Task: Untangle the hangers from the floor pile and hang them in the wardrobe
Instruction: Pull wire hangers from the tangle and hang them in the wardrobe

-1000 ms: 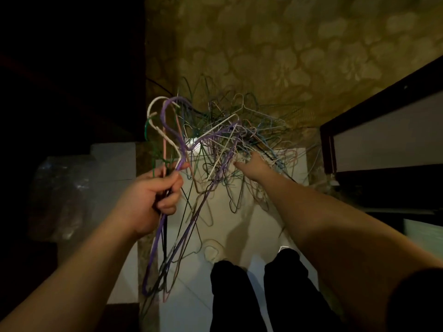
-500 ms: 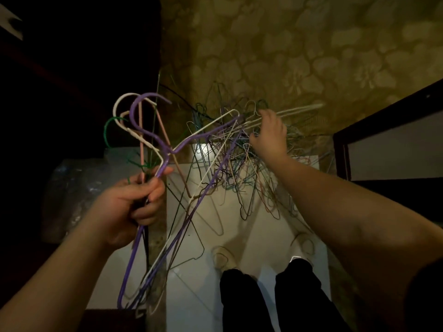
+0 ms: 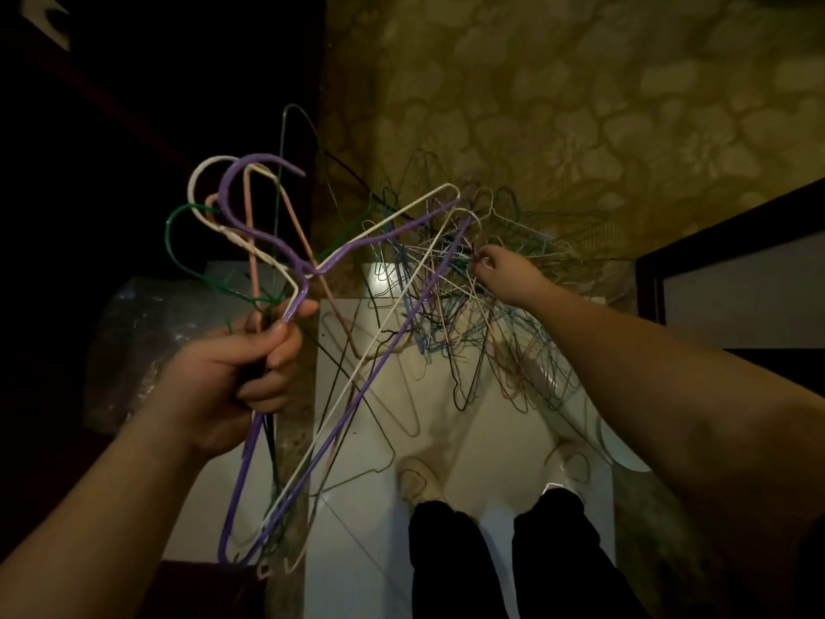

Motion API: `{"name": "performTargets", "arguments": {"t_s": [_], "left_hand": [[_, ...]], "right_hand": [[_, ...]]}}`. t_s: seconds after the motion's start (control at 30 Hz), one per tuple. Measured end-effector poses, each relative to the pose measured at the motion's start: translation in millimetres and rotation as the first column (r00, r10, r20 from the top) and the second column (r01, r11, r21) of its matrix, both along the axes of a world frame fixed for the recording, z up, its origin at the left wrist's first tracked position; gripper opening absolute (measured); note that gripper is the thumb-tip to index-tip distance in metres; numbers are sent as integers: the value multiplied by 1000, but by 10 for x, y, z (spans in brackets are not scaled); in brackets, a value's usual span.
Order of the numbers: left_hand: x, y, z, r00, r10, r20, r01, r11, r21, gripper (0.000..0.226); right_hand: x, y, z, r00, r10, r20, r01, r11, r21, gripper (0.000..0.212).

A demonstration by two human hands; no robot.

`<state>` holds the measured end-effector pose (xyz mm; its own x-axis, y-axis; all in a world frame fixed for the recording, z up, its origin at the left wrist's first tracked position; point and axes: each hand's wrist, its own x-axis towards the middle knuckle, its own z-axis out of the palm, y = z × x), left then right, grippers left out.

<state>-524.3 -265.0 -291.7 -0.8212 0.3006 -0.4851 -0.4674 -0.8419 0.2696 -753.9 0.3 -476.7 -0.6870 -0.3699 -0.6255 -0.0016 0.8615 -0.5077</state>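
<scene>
From the head view, looking down, the left hand [image 3: 232, 377] was clenched round the necks of a bundle of wire hangers, and it held them up off the floor! Out front in that bundle sat the purple hanger [image 3: 285, 261], its hook curling up over the fist and its long frame running down past the wrist toward the bottom of the picture. Right beside it were the white hanger [image 3: 379, 346], a pale pink hanger [image 3: 250, 243] and a green hanger [image 3: 178, 247], their hooks fanned out above the knuckles. Over on the other side, the right hand [image 3: 502, 274] reached forward into the tangled pile of hangers [image 3: 482, 314], fingertips pinched on thin wires at the top of the knot, though exactly which wire it had could not be told. The pile rested on the white floor tile [image 3: 491, 440] close against the patterned wall [image 3: 558, 105], and loops of blue, green, dark and pale wire spilled from it toward the person. The raised ends of the purple and white hangers reached into that tangle too. Down below, two dark trouser legs [image 3: 504, 556] stood on the tile. A crumpled clear plastic bag [image 3: 147, 332] lay at the left, behind the clenched hand, and a dark-framed panel [image 3: 732, 270] stood at the right edge.
</scene>
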Motion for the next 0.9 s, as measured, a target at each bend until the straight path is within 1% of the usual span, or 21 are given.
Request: {"name": "performTargets", "arguments": {"t_s": [0.07,0.13,0.2,0.23,0.27,0.33,0.43,0.53,0.6,0.73,0.83,0.9], "left_hand": [[13,34,-26,999,-17,-43,16,999,-41,38],[11,94,2,998,-9,-64,-4,981,-193,32],[-44,214,82,999,48,-21,-52,907,-418,32],[-81,283,112,996,93,2,-80,871,-484,30],[-119,351,133,991,137,15,-109,849,-516,27],[-186,449,130,981,192,39,-137,812,-567,29],[-266,542,81,980,193,44,-116,743,-659,28],[-288,610,-8,977,202,66,-96,698,-710,25],[-301,643,-65,969,233,83,-104,688,-718,24],[-400,690,-167,957,274,97,-136,717,-683,23],[-488,764,-235,957,268,113,-133,750,-648,23],[-521,818,-259,961,251,116,-116,747,-654,23]], "right_hand": [[8,-17,62,998,-54,-45,53,998,-33,32],[-1,1,109,996,-14,-88,12,1000,-17,33],[11,45,155,972,138,-190,-128,990,64,37],[36,61,174,942,228,-246,-206,972,113,38],[72,69,179,908,304,-290,-266,950,162,38],[153,58,190,856,403,-325,-337,910,240,39],[237,58,179,822,481,-305,-384,863,328,39],[235,76,147,842,471,-263,-384,866,321,37],[250,79,128,845,474,-247,-395,865,309,34],[314,101,120,850,483,-209,-415,859,299,26],[362,66,116,854,466,-231,-403,874,272,23],[375,25,130,866,436,-244,-379,891,249,23]]}}
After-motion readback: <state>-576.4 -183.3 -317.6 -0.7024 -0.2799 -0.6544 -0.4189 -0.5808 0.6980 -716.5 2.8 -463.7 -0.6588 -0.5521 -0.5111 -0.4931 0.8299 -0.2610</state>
